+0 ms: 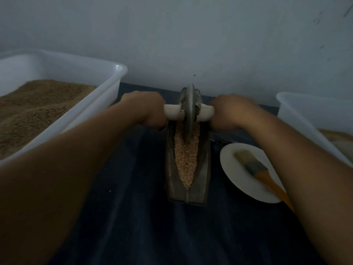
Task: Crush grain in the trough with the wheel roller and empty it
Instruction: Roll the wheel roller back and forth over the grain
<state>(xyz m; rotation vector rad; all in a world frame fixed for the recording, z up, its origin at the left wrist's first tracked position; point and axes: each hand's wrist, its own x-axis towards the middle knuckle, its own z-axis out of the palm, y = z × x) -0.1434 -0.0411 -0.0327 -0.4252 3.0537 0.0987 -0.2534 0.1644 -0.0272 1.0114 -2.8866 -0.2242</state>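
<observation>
Both hands, left hand (147,109) and right hand (229,111), grip the wheel roller's (189,109) white axle at the trough's (170,150) far end; uneven pushing could tip the wheel and spill grain (186,159) onto the cloth (133,217).

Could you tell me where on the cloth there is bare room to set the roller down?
Bare dark cloth lies between the left tub and the trough, and nearer the camera. Right of the trough, the plate with its brush and the right tub crowd it.
</observation>
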